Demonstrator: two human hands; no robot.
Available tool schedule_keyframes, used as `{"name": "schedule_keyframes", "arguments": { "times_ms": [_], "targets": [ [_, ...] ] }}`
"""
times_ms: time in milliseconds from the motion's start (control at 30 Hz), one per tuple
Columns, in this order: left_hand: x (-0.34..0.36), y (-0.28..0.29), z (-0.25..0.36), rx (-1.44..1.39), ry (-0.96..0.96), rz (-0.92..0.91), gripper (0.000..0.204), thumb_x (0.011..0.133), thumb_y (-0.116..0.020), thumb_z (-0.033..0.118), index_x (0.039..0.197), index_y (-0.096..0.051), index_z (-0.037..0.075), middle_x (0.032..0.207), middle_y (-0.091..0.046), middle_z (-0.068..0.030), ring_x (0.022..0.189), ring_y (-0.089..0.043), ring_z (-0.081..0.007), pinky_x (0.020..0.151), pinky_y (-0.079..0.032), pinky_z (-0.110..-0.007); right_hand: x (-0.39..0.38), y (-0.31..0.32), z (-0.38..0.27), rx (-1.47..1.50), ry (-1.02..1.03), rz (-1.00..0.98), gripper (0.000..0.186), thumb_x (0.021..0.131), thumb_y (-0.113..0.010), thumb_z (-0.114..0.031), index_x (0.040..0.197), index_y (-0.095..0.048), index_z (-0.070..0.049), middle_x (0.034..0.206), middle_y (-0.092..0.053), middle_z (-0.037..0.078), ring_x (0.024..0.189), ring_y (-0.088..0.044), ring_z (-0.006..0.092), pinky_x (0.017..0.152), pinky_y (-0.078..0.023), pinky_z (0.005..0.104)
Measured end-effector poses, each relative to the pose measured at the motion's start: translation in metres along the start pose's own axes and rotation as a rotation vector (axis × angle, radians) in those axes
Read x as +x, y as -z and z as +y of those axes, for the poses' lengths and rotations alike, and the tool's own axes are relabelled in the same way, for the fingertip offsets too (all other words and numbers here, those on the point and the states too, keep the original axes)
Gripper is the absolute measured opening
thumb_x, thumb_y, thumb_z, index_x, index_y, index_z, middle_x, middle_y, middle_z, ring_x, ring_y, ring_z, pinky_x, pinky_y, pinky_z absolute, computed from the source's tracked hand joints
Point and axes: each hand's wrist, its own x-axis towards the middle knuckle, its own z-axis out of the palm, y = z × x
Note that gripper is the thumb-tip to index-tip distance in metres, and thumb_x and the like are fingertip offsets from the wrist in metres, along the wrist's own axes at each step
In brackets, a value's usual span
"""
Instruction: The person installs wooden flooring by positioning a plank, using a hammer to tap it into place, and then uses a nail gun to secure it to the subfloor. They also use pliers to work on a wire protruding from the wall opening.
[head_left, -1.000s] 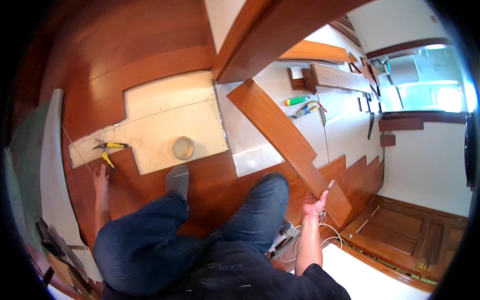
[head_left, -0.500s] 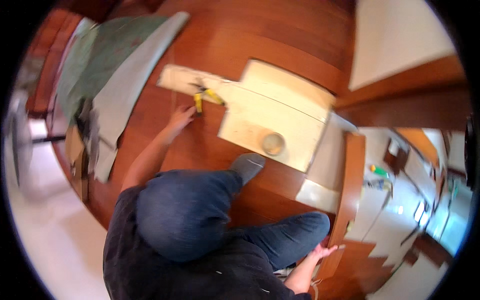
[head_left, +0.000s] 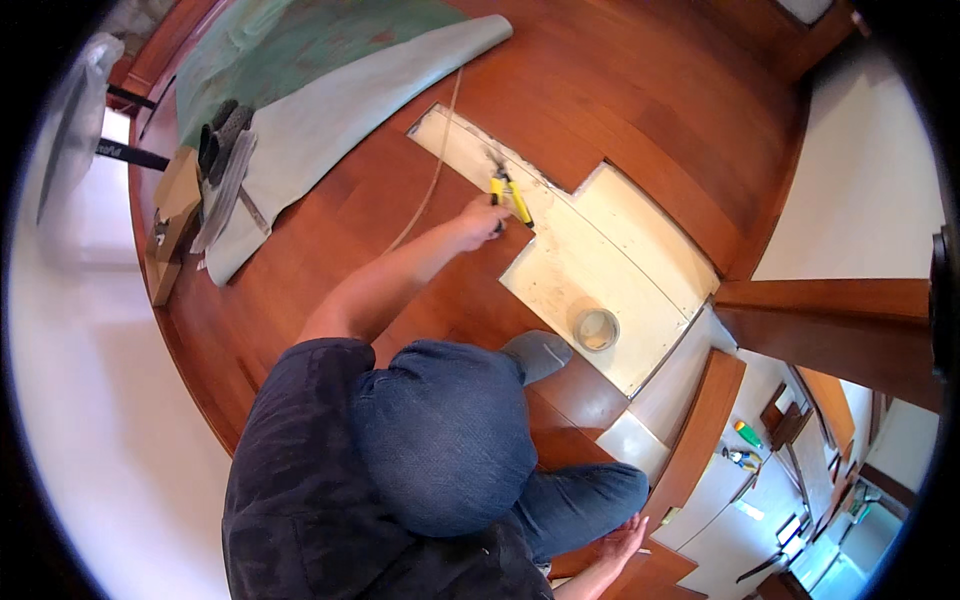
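Reddish wood floor point(head_left: 620, 110), yellow-handled pliers point(head_left: 519, 203) against the fingers point(head_left: 491, 212) of the left hand point(head_left: 480, 222).

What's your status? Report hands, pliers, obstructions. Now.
Left hand at yellow-handled pliers, grip unclear. Right hand open beside reddish-brown plank. Round tub or tape roll on bare subfloor, apart from both hands.

The handles of the pliers point(head_left: 521, 204) by my left hand point(head_left: 480, 223) look like smooth yellow plastic. My jeans point(head_left: 445, 435) are matt denim; the floorboards point(head_left: 650, 125) are glossy reddish wood, the bare patch point(head_left: 645, 230) pale and matt, the long plank point(head_left: 706, 415) smooth wood.
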Motion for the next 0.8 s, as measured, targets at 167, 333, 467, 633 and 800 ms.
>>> {"name": "schedule_keyframes", "arguments": {
  "times_ms": [167, 333, 467, 633, 800],
  "targets": [
    [-0.055, -0.060, 0.018, 0.341, -0.335, -0.142, 0.016, 0.102, -0.057, 0.023, 0.104, -0.050, 0.008, 0.079, -0.052, -0.0006, 0.071, -0.048, -0.0109, 0.065, -0.044, -0.029, 0.001, -0.148, -0.084, -0.170, 0.383, -0.143, 0.037, 0.100, -0.060, -0.039, 0.119, -0.060, -0.007, 0.112, -0.065, 0.008, 0.097, -0.063, 0.0197, 0.087, -0.048, 0.0341],
    [-0.119, -0.106, 0.051, 0.348, -0.386, -0.604, 0.021, 0.103, -0.055, 0.026, 0.110, -0.052, 0.006, 0.083, -0.050, -0.0004, 0.075, -0.049, -0.0109, 0.066, -0.045, -0.029, -0.001, -0.350, -0.089, -0.563, 0.811, -0.572, 0.065, 0.098, -0.059, -0.021, 0.153, -0.032, -0.002, 0.155, -0.039, 0.015, 0.140, -0.040, 0.0294, 0.113, -0.034, 0.0394],
    [-0.161, -0.116, 0.062, 0.403, -0.264, -0.774, 0.026, 0.102, -0.055, 0.025, 0.117, -0.051, 0.004, 0.088, -0.056, -0.0054, 0.080, -0.054, -0.0149, 0.074, -0.048, -0.031, -0.042, -0.480, -0.062, -0.180, 0.450, -0.972, 0.084, 0.094, -0.067, -0.035, 0.158, -0.020, -0.007, 0.157, -0.034, 0.017, 0.141, -0.039, 0.0315, 0.116, -0.031, 0.0457],
    [-0.171, -0.084, 0.089, 1.101, -0.393, -0.861, 0.047, 0.098, -0.059, 0.031, 0.129, -0.049, -0.004, 0.119, -0.062, -0.0279, 0.112, -0.062, -0.0363, 0.094, -0.049, -0.040, -0.066, -0.518, 0.001, -0.204, 0.093, -0.852, 0.059, 0.102, -0.055, -0.044, 0.145, -0.040, -0.007, 0.133, -0.057, 0.012, 0.119, -0.057, 0.0278, 0.103, -0.046, 0.0404],
    [-0.155, -0.038, 0.095, 0.931, 0.052, -1.194, 0.050, 0.101, -0.057, 0.042, 0.123, -0.056, -0.003, 0.110, -0.066, -0.0169, 0.097, -0.065, -0.0248, 0.084, -0.052, -0.036, -0.072, -0.523, 0.029, -0.008, -0.568, -1.002, 0.050, 0.104, -0.042, -0.051, 0.127, -0.056, -0.009, 0.123, -0.063, 0.012, 0.113, -0.059, 0.0284, 0.100, -0.047, 0.0435]
  ]
}}
